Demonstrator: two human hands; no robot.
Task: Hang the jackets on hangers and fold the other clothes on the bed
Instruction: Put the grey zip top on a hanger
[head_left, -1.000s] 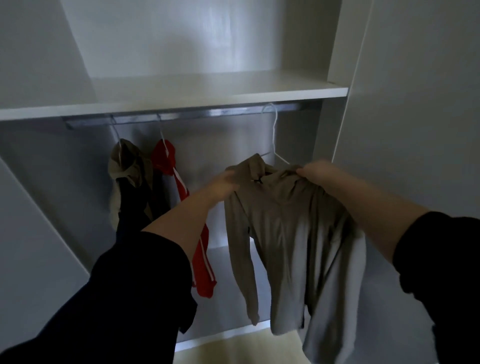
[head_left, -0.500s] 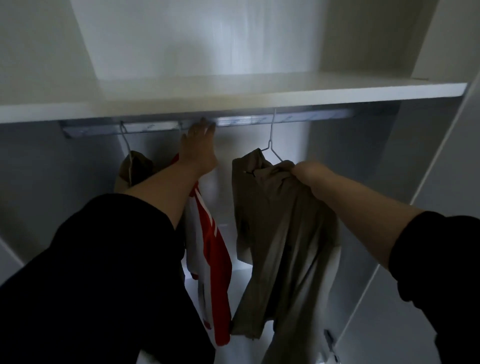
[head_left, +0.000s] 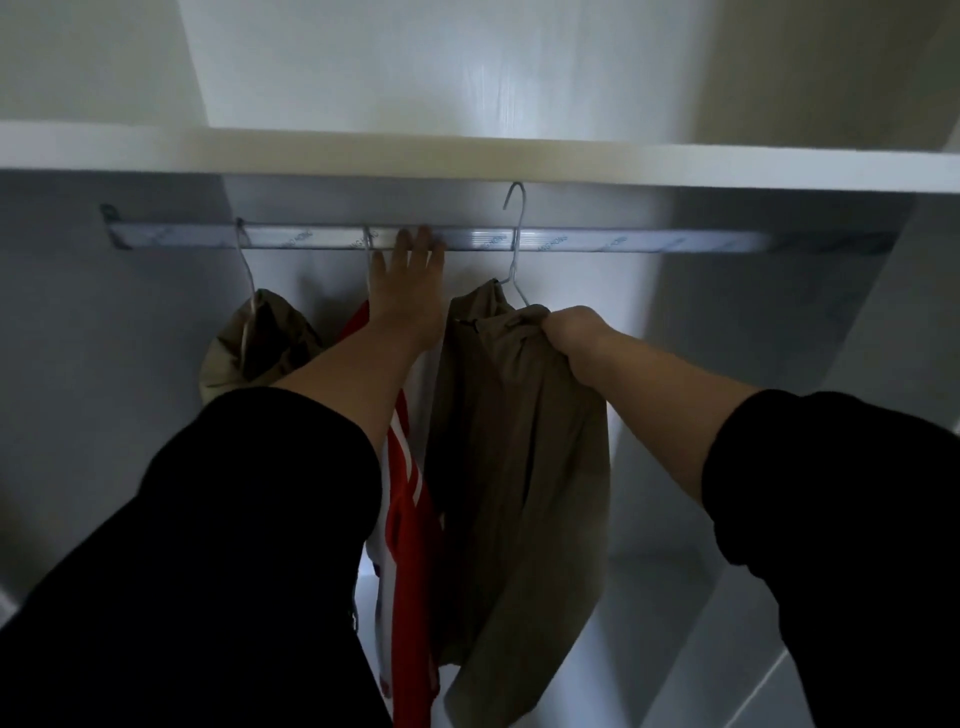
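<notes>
A beige jacket (head_left: 514, 467) hangs from a wire hanger (head_left: 515, 244) whose hook rises in front of the wardrobe's metal rail (head_left: 623, 241); whether it sits on the rail I cannot tell. My right hand (head_left: 576, 332) grips the jacket's shoulder. My left hand (head_left: 408, 280) reaches up with straight fingers, fingertips touching the rail between the hangers. A red and white jacket (head_left: 410, 519) hangs left of the beige one, partly hidden by my left arm. An olive and dark jacket (head_left: 260, 343) hangs furthest left.
A white shelf (head_left: 519, 161) runs just above the rail. White wardrobe side panels (head_left: 779, 415) close in on the right and left. The rail's right half carries no hangers.
My left hand let go of the beige jacket and rose to the rail. My right hand lifted the jacket and hanger higher; the hook now shows in front of the rail.
</notes>
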